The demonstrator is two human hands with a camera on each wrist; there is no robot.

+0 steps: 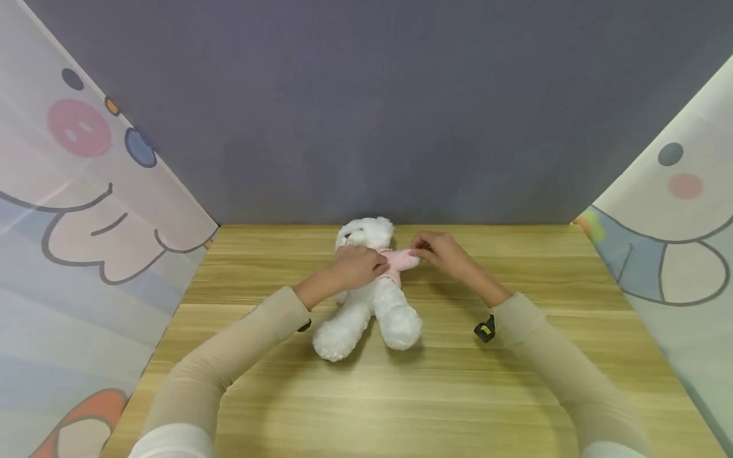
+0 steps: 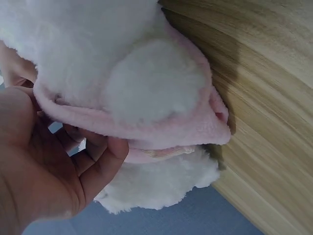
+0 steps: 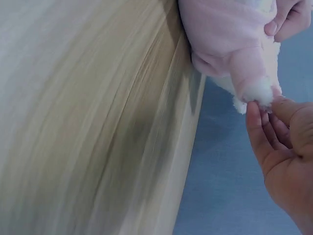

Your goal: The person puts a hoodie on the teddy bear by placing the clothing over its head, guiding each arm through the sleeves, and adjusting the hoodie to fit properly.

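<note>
A white plush teddy bear point(image 1: 396, 318) lies on its back on the wooden table, its head toward the grey wall. It has a pink shirt point(image 1: 394, 262) on its upper body, with one sleeve point(image 3: 247, 66) over the arm on the right. My left hand point(image 1: 356, 266) pinches the shirt's edge point(image 2: 78, 115) at the chest, covering part of the bear. At the sleeve's end, my right hand point(image 1: 445, 253) holds the fluffy white paw point(image 3: 259, 91) between thumb and fingers. In the left wrist view the other paw point(image 2: 154, 83) rests against the pink cloth, outside any visible sleeve.
The wood-grained table point(image 1: 366, 407) ends at a grey wall point(image 1: 366, 114) behind the bear. Cartoon-printed panels stand on the left point(image 1: 34, 305) and right point(image 1: 676, 267). A small black wrist device point(image 1: 485, 329) shows below the right wrist.
</note>
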